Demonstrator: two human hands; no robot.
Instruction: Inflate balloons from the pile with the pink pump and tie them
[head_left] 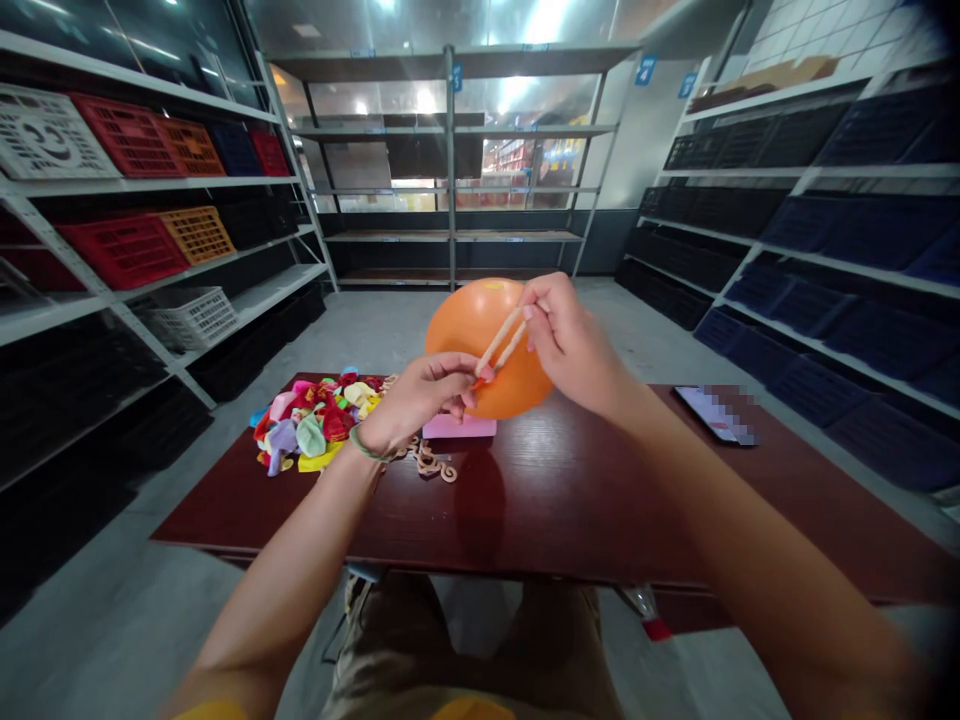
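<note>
An inflated orange balloon [474, 312] hangs above the table, just behind my hands. My left hand [420, 390] pinches the balloon's neck between thumb and fingers. From there a pale beige band [507, 338], doubled into two strands, runs up to my right hand [566, 335]. Thumb and fingertips of that hand are closed on the band's upper end, and it looks taut. How the band passes around the neck is hidden by my left fingers. A thin green band [365, 447] circles my left wrist.
Deflated balloons [311, 425] of many colours lie heaped on the dark red table [600, 500], left. Curled beige bands [427, 460] lie by a pink box [459, 429]. A phone [712, 412] rests at right. Shelves with crates [124, 250] stand around.
</note>
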